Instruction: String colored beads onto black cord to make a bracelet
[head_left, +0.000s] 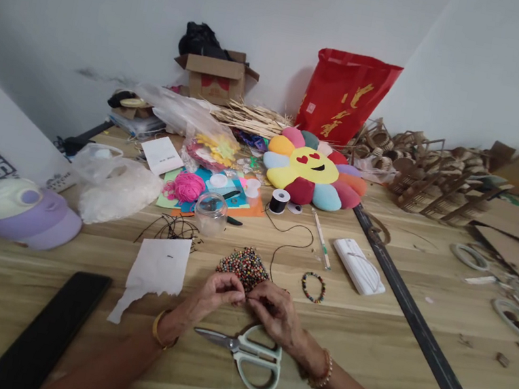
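Observation:
My left hand (217, 294) is pinched at the near edge of a pile of multicoloured beads (245, 266); what lies between its fingertips is too small to make out. Close beside it, my right hand (277, 312) is closed in a pinch on a thin black cord (273, 257). That cord runs back in a loose curve to a spool of black cord (279, 200). Scissors with pale green handles (256, 358) lie just below both hands, blades pointing left. A finished-looking beaded bracelet (313, 288) rests to the right of the pile.
A torn white paper (157, 270) and a black phone-like slab (47, 332) lie left. Behind stand a clear jar (211, 214), pink yarn (188, 187) and a flower cushion (314, 167). At right are a white power strip (359, 266) and a long dark strip (416, 330).

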The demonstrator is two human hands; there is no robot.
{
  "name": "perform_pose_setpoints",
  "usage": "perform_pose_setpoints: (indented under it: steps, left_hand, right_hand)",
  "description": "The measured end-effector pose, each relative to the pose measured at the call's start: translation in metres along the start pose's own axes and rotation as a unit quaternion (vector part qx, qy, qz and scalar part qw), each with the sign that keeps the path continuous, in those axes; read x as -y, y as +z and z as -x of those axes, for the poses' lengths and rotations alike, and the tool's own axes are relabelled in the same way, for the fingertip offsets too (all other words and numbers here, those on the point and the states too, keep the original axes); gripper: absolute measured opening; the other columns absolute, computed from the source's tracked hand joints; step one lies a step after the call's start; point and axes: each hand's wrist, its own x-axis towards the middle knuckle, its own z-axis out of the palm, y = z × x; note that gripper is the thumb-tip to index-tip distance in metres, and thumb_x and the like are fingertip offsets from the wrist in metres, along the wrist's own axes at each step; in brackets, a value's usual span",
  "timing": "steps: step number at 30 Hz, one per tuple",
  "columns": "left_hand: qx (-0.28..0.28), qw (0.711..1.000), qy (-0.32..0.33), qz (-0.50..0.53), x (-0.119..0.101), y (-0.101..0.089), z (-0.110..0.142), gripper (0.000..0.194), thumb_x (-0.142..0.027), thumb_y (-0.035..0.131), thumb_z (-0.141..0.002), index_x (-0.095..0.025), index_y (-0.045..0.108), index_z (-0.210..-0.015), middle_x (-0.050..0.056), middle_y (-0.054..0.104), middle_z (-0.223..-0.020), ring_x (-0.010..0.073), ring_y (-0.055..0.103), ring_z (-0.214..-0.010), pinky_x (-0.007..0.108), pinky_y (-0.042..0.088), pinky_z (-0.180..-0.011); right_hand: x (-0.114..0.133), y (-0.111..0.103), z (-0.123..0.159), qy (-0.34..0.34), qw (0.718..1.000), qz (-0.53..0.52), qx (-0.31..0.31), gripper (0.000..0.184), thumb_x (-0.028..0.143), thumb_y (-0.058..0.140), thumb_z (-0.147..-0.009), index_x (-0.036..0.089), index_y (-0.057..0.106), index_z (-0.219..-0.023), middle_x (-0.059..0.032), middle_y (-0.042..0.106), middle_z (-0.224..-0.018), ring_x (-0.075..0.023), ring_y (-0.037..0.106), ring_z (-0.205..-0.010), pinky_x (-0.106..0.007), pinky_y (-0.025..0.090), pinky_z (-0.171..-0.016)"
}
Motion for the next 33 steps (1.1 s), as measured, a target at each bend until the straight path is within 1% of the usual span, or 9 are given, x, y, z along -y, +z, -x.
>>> perform_pose_setpoints:
  steps: [3,6,8,10,14,18,21,25,33]
  left_hand:
    - [-0.015,1.000,0.009,-0.022,0.001,0.001,0.001,0.028,-0.039,0.074,-0.070,-0.013,0.065,-0.077,0.001,0.064,-0.069,0.0137,0.057,-0.066,0.024,0.045,-0.064]
    - [-0.011,0.993,0.061,-0.102,0.000,0.006,0.002,0.021,-0.034,0.070,-0.076,-0.014,0.068,-0.079,0.004,0.068,-0.075,0.0160,0.061,-0.072,0.026,0.047,-0.069]
    - [0.007,0.976,0.113,-0.186,-0.001,0.012,0.003,0.014,-0.028,0.066,-0.081,-0.014,0.069,-0.078,0.005,0.070,-0.078,0.0167,0.063,-0.075,0.027,0.048,-0.072]
    - [0.022,0.950,0.160,-0.267,-0.001,0.019,0.006,0.012,-0.021,0.062,-0.085,-0.015,0.070,-0.079,0.006,0.070,-0.081,0.0165,0.063,-0.076,0.027,0.048,-0.072]
    - [0.030,0.889,0.219,-0.402,0.001,0.027,0.011,0.016,-0.019,0.056,-0.090,-0.015,0.070,-0.083,0.006,0.067,-0.083,0.0166,0.061,-0.078,0.027,0.048,-0.072]
    - [0.048,0.841,0.218,-0.492,0.000,0.030,0.014,0.017,-0.021,0.053,-0.093,-0.017,0.068,-0.085,0.005,0.064,-0.084,0.0173,0.059,-0.080,0.028,0.046,-0.072]
    - [0.055,0.817,0.216,-0.532,-0.002,0.032,0.014,0.019,-0.019,0.051,-0.094,-0.017,0.067,-0.083,0.004,0.063,-0.084,0.0175,0.058,-0.079,0.028,0.044,-0.071]
    - [0.044,0.809,0.218,-0.545,0.000,0.032,0.012,0.021,-0.018,0.050,-0.094,-0.017,0.066,-0.081,0.004,0.062,-0.083,0.0175,0.057,-0.078,0.028,0.044,-0.070]
    - [0.023,0.817,0.227,-0.529,0.011,0.025,0.009,0.022,-0.016,0.046,-0.094,-0.018,0.064,-0.081,0.004,0.061,-0.082,0.0166,0.057,-0.077,0.028,0.046,-0.072]
  right_hand:
    - [0.001,-0.001,-0.001,0.067,0.996,-0.043,-0.039,0.019,0.034,0.060,-0.089,0.018,0.065,-0.080,-0.0042,0.064,-0.073,-0.0145,0.058,-0.066,-0.025,0.046,-0.060]
    - [0.000,-0.002,-0.003,0.157,0.973,-0.143,-0.090,0.022,0.040,0.067,-0.083,0.018,0.064,-0.082,-0.0021,0.063,-0.068,-0.0128,0.056,-0.059,-0.023,0.044,-0.053]
    - [-0.001,-0.003,-0.005,0.205,0.947,-0.222,-0.109,0.026,0.043,0.069,-0.080,0.018,0.062,-0.083,0.0001,0.062,-0.063,-0.0115,0.055,-0.053,-0.021,0.043,-0.049]
    - [-0.003,-0.005,-0.009,0.225,0.930,-0.261,-0.129,0.028,0.044,0.072,-0.077,0.018,0.061,-0.082,0.0018,0.061,-0.058,-0.0108,0.053,-0.049,-0.021,0.042,-0.047]
    - [-0.004,-0.007,-0.013,0.225,0.930,-0.240,-0.166,0.032,0.047,0.073,-0.074,0.018,0.060,-0.073,0.0035,0.056,-0.053,-0.0096,0.049,-0.046,-0.020,0.040,-0.045]
    - [-0.006,-0.006,-0.012,0.230,0.929,-0.237,-0.170,0.036,0.050,0.071,-0.075,0.017,0.057,-0.069,0.0049,0.051,-0.051,-0.0078,0.043,-0.046,-0.019,0.037,-0.044]
    - [-0.006,-0.005,-0.012,0.234,0.926,-0.247,-0.161,0.037,0.051,0.071,-0.075,0.017,0.057,-0.070,0.0054,0.050,-0.052,-0.0071,0.041,-0.045,-0.019,0.035,-0.044]
    - [-0.006,-0.005,-0.012,0.238,0.928,-0.244,-0.151,0.037,0.052,0.069,-0.075,0.017,0.058,-0.073,0.0052,0.049,-0.053,-0.0076,0.040,-0.045,-0.019,0.035,-0.043]
    - [-0.007,-0.005,-0.010,0.206,0.946,-0.220,-0.118,0.033,0.049,0.069,-0.078,0.016,0.064,-0.078,0.0023,0.054,-0.059,-0.0088,0.044,-0.051,-0.020,0.036,-0.046]
